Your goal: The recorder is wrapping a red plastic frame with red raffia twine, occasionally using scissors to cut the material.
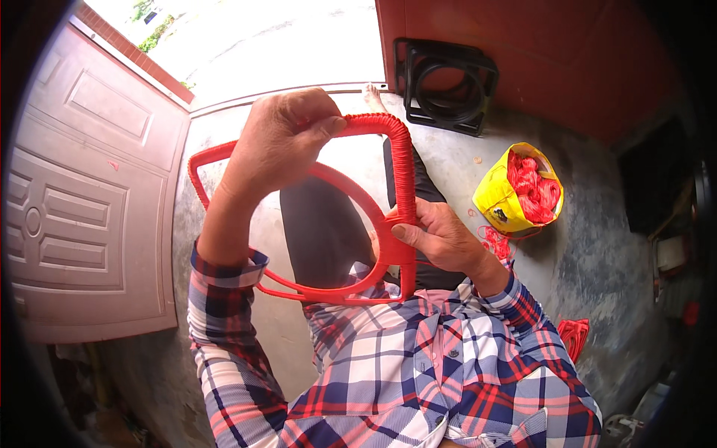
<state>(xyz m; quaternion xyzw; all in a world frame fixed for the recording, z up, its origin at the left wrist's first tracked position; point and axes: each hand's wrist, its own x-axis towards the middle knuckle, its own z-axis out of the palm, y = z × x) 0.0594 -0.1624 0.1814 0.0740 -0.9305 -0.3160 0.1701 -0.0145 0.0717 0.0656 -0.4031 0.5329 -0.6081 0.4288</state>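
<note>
A red frame (404, 172), squarish with a round ring inside, is held up over my lap. Red cord is wound tightly along its top and right sides. At the top side, my left hand (287, 138) has its fingers curled closed over the frame, thumb pressed against the wrapping. Lower on the right side, my right hand (441, 235) grips the frame where the ring meets it, thumb in front and the other fingers partly hidden behind. A thin red strand runs near the right hand.
A yellow bag (499, 198) full of red cord stands on the floor to the right, with loose red strands (494, 243) beside it. Another red bundle (573, 337) lies nearer. Several black frames (448, 86) lean against the red wall. A panelled door (97, 201) stands at left.
</note>
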